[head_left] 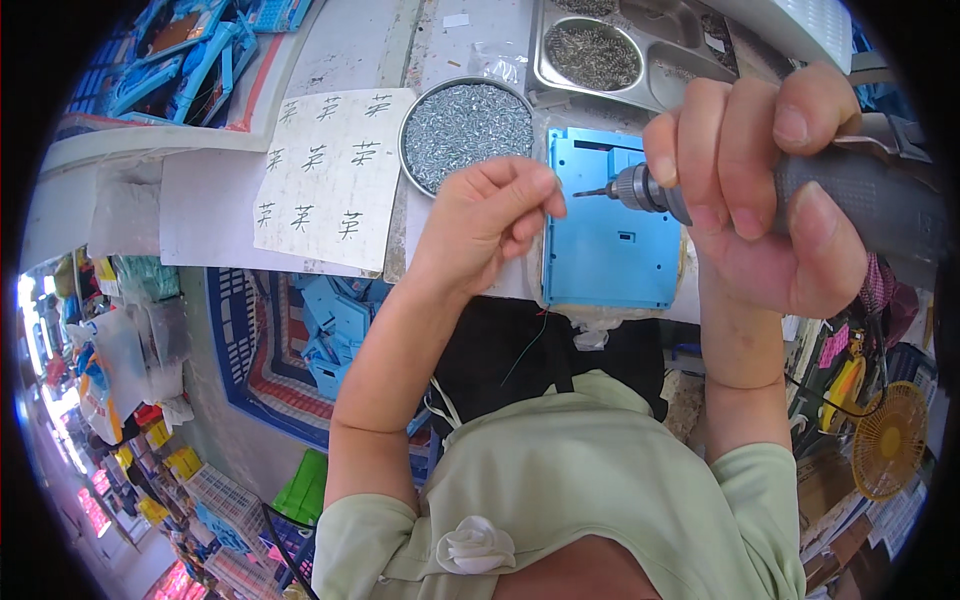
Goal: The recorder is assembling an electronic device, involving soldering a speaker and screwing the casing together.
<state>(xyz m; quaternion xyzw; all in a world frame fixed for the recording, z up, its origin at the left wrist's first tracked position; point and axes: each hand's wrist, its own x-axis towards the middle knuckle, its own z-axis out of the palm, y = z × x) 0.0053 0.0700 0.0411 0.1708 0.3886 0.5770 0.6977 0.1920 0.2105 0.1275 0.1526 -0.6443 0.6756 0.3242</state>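
Note:
My right hand is wrapped around a grey electric screwdriver, whose metal chuck and thin bit point to the left. Thumb and fingers of my left hand are pinched together close to the bit's tip; whatever lies between them is too small to make out. Under the bit, a flat light-blue plastic panel with small holes and a rectangular slot rests at the table's near edge. A round metal bowl full of small silvery screws stands just beyond my left hand.
A steel tray with compartments of small metal parts sits at the back. Left of the bowl lies a paper sheet with handwritten marks. Blue plastic parts fill a bin at far left and a crate below. A yellow fan stands lower right.

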